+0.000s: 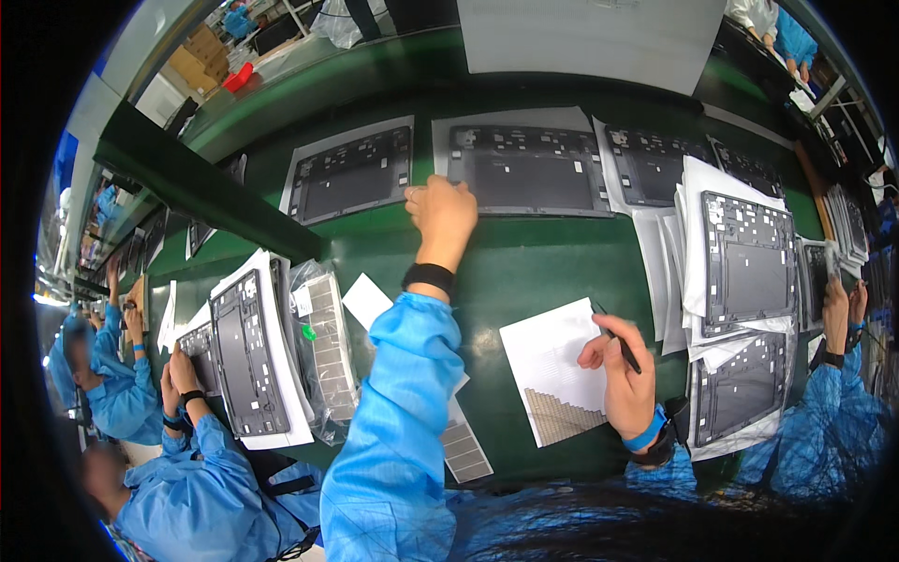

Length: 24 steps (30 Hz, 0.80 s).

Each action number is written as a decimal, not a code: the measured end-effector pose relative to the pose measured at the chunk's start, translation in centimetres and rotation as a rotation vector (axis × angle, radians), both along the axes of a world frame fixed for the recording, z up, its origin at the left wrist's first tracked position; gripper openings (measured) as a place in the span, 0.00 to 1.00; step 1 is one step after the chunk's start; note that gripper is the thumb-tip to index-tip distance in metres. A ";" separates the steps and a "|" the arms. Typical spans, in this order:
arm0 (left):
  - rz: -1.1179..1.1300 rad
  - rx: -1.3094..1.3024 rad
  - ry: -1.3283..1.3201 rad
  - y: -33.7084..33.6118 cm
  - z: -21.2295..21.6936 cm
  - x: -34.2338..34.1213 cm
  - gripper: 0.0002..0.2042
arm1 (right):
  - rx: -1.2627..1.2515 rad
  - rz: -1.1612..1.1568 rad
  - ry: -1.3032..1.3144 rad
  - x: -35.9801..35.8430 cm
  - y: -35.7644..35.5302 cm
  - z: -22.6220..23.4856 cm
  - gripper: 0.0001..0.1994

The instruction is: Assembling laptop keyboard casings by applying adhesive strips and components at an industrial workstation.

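My left hand [440,217] reaches across the green bench, with its fingers curled between two flat black device housings. Its fingertips are by the near corner of the left housing [345,178]; the middle housing [526,170] lies just right of it. What the fingers pinch, if anything, is too small to make out. My right hand [626,379] grips a slim black pointed tool [620,339], pointing up and away from me. Beneath that hand lies a white sheet [538,356] with rows of tan strips on its lower part, partly covered by the hand.
At right, housings [749,262] are piled with white sheets. Another stack [248,351] stands left, beside a plastic-wrapped pack of grey strips [330,351]. A green beam [201,178] crosses the upper left. Co-workers in blue sleeves [211,496] sit close on both sides.
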<state>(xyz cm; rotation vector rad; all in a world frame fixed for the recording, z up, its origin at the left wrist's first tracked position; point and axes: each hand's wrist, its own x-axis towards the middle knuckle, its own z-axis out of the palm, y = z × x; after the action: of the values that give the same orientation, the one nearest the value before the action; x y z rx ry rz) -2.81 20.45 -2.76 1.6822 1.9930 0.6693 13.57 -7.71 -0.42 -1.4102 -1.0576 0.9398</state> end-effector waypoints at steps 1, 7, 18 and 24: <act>-0.028 0.047 0.131 -0.3 -0.5 0.5 0.21 | 0.015 0.021 -0.032 0.1 -0.4 0.0 0.16; 0.017 0.006 0.150 1.1 1.1 0.0 0.16 | 0.007 0.035 -0.023 -0.2 -3.5 2.9 0.18; 0.081 0.009 -0.755 -5.2 0.2 -7.3 0.19 | -0.054 -0.006 0.031 -0.7 -4.2 4.0 0.13; 0.123 -0.117 -0.899 -15.5 -0.3 -7.5 0.17 | -0.044 -0.073 0.233 0.3 -3.1 1.9 0.16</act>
<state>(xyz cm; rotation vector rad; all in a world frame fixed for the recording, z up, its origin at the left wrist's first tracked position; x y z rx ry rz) -10.35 4.99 -3.02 0.9204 1.4324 1.0830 13.86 -10.81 1.44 -1.3295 -0.8112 1.0506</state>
